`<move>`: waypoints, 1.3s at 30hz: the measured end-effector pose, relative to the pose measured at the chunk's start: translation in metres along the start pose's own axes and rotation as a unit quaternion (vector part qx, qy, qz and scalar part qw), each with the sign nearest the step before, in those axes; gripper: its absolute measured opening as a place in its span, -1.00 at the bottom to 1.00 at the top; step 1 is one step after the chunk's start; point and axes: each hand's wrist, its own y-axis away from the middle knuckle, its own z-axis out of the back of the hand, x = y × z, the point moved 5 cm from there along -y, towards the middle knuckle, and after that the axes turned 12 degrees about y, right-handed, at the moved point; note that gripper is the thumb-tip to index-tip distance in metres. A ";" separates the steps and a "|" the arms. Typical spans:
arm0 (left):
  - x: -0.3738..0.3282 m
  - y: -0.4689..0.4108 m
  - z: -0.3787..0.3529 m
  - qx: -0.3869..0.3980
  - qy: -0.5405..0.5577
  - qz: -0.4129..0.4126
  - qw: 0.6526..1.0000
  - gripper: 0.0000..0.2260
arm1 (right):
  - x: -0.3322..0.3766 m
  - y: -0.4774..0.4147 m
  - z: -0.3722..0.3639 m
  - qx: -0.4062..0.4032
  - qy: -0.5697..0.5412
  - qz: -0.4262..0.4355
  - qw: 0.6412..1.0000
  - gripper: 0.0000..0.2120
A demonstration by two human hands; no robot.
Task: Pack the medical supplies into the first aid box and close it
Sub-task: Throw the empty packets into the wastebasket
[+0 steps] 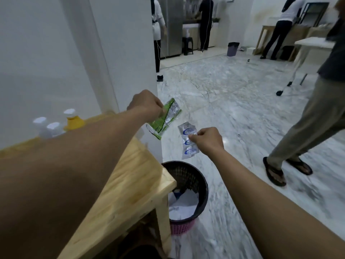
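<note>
The left hand [147, 105] pinches the green sachet [168, 116] and the right hand [208, 140] the foil strip [188, 152], fingers [194, 138] curled at one edge; both appear light, limp, slippery.

"How are the arms held?"

"Both bare and stretched out forward, the left one long and nearly straight. The left hand [144, 104] is turned back-up, its fingers curled under."

"Gripping something?"

"It pinches a green sachet [166, 118] by the upper edge. The sachet hangs just below the knuckles, slanting to their right."

"And the other?"

"The right hand [209, 140] sits lower and to the right of the left hand, apart from it. Its fingers are curled too, with thumb and fingertips pinching a clear strip of packets [187, 141] that dangles just left of the fist."
</note>
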 end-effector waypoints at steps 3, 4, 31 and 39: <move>0.009 -0.028 -0.034 0.068 -0.062 -0.008 0.996 -0.92 | -0.032 -0.020 -0.027 0.018 0.016 -0.032 0.999 -0.69; 0.012 -0.037 -0.047 0.095 -0.083 -0.013 0.992 -0.91 | -0.044 -0.025 -0.036 0.023 0.023 -0.043 0.999 -0.66; 0.167 -0.142 -0.309 0.459 -0.424 -0.068 0.778 -0.83 | -0.239 -0.083 -0.208 0.172 0.147 -0.219 0.949 -0.76; 0.171 -0.136 -0.316 0.478 -0.437 -0.070 0.759 -0.75 | -0.234 -0.080 -0.211 0.176 0.194 -0.185 0.947 -0.73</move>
